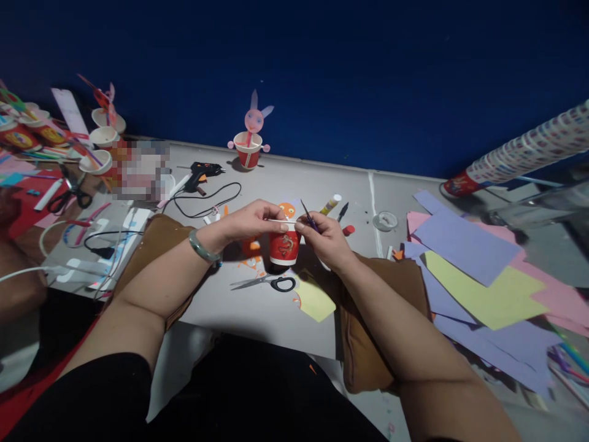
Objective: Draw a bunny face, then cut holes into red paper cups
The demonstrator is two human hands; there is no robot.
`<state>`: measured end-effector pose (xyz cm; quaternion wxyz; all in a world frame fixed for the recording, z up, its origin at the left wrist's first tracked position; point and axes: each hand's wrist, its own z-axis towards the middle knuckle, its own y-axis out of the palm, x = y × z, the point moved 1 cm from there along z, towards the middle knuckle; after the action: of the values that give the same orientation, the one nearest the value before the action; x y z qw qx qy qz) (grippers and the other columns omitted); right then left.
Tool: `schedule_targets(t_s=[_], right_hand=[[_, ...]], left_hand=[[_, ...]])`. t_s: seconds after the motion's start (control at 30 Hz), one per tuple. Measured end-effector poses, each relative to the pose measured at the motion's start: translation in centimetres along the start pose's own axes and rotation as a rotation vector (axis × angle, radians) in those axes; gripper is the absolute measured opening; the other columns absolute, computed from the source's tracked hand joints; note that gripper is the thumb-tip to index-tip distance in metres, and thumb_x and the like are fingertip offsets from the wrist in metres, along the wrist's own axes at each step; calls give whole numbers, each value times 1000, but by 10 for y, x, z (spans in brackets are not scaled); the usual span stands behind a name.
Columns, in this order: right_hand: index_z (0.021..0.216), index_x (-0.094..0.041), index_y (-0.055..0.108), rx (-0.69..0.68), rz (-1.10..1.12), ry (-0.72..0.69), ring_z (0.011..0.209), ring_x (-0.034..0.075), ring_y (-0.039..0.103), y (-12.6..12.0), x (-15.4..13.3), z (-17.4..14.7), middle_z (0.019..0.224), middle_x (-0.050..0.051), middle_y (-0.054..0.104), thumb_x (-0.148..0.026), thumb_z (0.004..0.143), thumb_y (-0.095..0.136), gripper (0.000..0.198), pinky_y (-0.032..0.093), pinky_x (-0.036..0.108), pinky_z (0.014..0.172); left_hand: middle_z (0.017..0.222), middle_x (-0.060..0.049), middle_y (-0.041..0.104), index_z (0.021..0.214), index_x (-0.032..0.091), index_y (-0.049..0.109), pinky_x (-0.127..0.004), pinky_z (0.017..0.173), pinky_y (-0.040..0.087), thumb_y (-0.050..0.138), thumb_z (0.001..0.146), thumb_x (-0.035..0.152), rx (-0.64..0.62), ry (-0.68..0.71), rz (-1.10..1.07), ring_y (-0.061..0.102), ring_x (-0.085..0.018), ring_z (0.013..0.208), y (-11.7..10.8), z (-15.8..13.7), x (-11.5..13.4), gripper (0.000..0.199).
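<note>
A red paper cup (284, 247) with a gold design and a white rim is held upright over the table. My left hand (251, 220) pinches its rim from the left side, thumb along the edge. From the right, my right hand (326, 236) grips the rim between thumb and finger. It also holds a thin dark pen-like tool (309, 216), point upward. Behind the rim shows an orange paper cutout (287, 210) with eyes. Below the cup lie black-handled scissors (267, 282) and a yellow paper piece (316, 299).
A rabbit-decorated cup (248, 150) stands near the blue wall, beside a black glue gun (202, 175) with a cable. Purple paper sheets (464, 242) cover the right side. A long stack of cups (529, 147) lies at right. At left are a power strip (122, 245) and another person's arm.
</note>
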<state>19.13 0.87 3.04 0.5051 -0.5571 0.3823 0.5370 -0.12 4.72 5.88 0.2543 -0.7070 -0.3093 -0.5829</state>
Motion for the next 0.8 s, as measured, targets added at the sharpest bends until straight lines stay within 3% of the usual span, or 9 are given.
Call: schedule_targets(t_s=[0.3,0.47,0.63,0.8], right_hand=[[75,-20,59,54,-40,-2,60,11,40,1,2,0,62,-4,47,-41,83,64,23,33,27,58],[73,-20,58,83,-61,-1,59,11,39,2,3,3,60,-5,46,-41,82,64,24,33,27,58],[72,-20,57,86,-53,4,59,11,39,3,6,6,60,-5,46,-44,81,65,26,34,27,58],[72,-20,57,94,-50,-7,59,11,38,2,9,7,59,-5,45,-43,82,64,26,32,27,58]], left_hand=[[67,2,59,71,11,64,-23,62,38,79,69,35,8,32,17,51,-8,63,-2,4,-3,28],[65,1,56,72,11,64,-23,60,34,72,77,45,0,70,102,47,-8,61,-5,6,-11,35],[64,2,51,71,13,59,-24,55,30,66,80,52,-76,20,112,42,-8,57,-4,6,-13,41],[63,3,45,68,15,53,-24,55,30,59,85,56,42,32,72,38,-8,58,-4,9,-13,44]])
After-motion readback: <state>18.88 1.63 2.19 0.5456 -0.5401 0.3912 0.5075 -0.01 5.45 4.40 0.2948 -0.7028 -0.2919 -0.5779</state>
